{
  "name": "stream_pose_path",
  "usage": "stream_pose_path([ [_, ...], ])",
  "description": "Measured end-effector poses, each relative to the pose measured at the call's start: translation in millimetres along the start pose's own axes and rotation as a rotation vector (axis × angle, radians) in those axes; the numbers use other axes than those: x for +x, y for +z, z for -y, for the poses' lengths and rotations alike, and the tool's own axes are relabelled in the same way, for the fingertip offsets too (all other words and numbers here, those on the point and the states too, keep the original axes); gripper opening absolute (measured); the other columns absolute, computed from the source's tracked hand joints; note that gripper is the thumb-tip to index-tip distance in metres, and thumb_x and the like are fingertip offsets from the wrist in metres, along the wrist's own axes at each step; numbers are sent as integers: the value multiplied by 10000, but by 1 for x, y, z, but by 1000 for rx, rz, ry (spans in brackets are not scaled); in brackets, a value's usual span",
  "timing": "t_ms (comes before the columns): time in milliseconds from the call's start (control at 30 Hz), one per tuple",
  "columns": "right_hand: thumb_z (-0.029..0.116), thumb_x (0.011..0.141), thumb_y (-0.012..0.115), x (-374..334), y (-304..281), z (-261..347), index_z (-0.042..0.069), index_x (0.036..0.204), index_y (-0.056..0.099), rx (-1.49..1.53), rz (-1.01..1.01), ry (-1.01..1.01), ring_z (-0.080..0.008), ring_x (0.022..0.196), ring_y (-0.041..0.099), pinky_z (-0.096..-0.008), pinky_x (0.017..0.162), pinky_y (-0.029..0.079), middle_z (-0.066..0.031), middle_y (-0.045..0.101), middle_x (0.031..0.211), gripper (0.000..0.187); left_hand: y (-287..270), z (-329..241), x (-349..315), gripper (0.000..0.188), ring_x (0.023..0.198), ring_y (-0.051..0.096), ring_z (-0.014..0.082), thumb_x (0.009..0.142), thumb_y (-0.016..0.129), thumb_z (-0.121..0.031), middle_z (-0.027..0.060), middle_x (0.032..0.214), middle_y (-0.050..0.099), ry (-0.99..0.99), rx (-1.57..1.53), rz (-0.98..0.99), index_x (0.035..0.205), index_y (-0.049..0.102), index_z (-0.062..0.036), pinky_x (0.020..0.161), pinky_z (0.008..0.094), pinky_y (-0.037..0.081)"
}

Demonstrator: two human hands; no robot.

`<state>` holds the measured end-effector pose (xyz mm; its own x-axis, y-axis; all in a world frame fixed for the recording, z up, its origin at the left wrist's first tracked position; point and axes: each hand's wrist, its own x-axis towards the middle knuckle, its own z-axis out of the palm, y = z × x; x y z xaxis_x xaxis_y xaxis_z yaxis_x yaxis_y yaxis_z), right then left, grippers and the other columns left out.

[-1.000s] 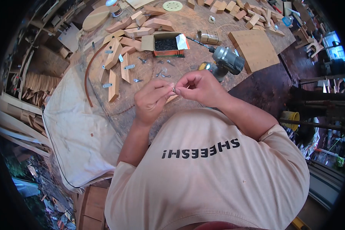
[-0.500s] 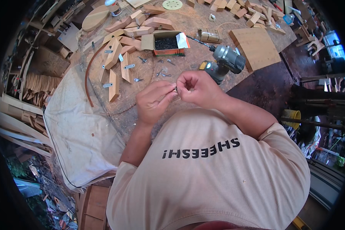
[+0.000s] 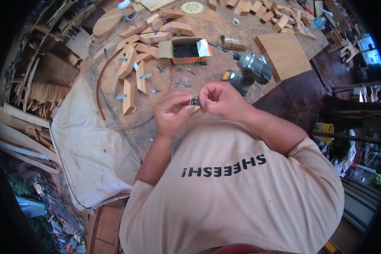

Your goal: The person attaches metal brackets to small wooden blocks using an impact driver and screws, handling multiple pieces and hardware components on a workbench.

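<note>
Just in front of my chest, both hands meet over a small shiny metal piece (image 3: 194, 102) with a dark part; its exact kind is too small to make out. My left hand (image 3: 170, 113) pinches one end between thumb and fingers. My right hand (image 3: 222, 99) is closed at the other end, its fingertips touching the piece. Beyond them on the worktable lie several small loose metal parts (image 3: 183, 84). An open carton of black screws (image 3: 186, 51) stands behind these. A cordless drill (image 3: 254, 70) with a long bit rests beyond my right hand, its bit pointing toward the carton.
Cut wooden blocks (image 3: 128, 97), some with metal plates attached, lie at the left. More blocks (image 3: 279, 21) are heaped at the far right, near a wooden board (image 3: 282, 57). A white cloth (image 3: 91, 135) drapes over the left. A white bottle (image 3: 127, 9) stands at the back.
My hands have shifted slightly and the fingers have moved apart a little, so the metal piece between them shows more. The objects on the table keep their places.
</note>
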<state>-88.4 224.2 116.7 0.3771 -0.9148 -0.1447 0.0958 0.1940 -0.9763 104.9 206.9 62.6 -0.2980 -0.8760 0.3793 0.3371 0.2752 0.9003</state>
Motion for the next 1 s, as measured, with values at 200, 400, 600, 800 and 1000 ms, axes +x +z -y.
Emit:
stream_pose_path([
  [200, -2, 800, 595, 2, 6, -3, 51, 757, 557, 76, -33, -25, 1, 622, 455, -180, 568, 378, 79, 502, 687, 78, 4, 2, 0, 196, 877, 629, 168, 825, 564, 47, 131, 1003, 610, -137, -181, -112, 1018, 591, 40, 754, 293, 568],
  [400, 6, 808, 592, 8, 3, -17, 42, 781, 555, 99, -59, -31, -8, 634, 470, -188, 589, 408, 66, 513, 710, 58, 8, 7, 0, 169, 838, 634, 159, 853, 533, 26, 124, 971, 612, -255, -192, -260, 1017, 567, 45, 738, 299, 580],
  [600, 109, 877, 631, 15, 8, -22, 36, 821, 571, 58, -121, -7, -11, 646, 482, -195, 566, 416, 54, 533, 726, 110, 11, 9, -2, 157, 836, 616, 139, 847, 572, 66, 97, 950, 579, -136, -34, -312, 1003, 571, 47, 734, 260, 548],
  [800, 158, 890, 654, 20, 9, -26, 9, 859, 612, -96, -158, -5, -16, 661, 502, -191, 564, 422, 36, 580, 740, 158, 9, 12, -4, 161, 848, 602, 123, 825, 619, 92, 89, 954, 571, 42, 217, -257, 977, 599, 43, 718, 217, 500],
  [1000, 125, 887, 642, 24, 5, -29, -3, 858, 624, -95, -174, -20, -25, 674, 513, -197, 591, 439, 27, 598, 754, 133, 8, 10, -4, 151, 832, 608, 117, 824, 623, 89, 94, 947, 592, 17, 213, -217, 968, 611, 48, 710, 219, 508],
])
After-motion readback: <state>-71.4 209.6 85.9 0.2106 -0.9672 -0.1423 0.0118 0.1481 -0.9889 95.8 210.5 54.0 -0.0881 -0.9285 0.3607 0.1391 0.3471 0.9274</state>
